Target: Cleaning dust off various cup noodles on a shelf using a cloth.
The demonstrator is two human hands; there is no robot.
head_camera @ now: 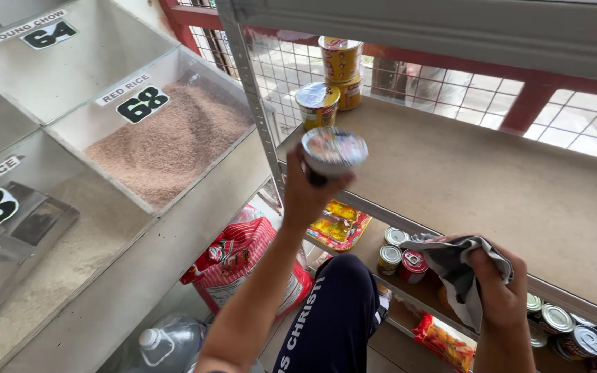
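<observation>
So the left hand (307, 192) has its fingers wrapped around a round foil-lidded instant noodle cup (334, 150), holding it up at the front edge of the beige shelf board (492, 186), with a yellow noodle cup (318, 104) just beyond it and a stack of two more yellow cups (342, 72) further back. Off to the right and lower, the right hand (499, 290) is closed on a crumpled grey cloth (456, 266), with small round metal cans (401, 254) just left of it on the shelf below.
</observation>
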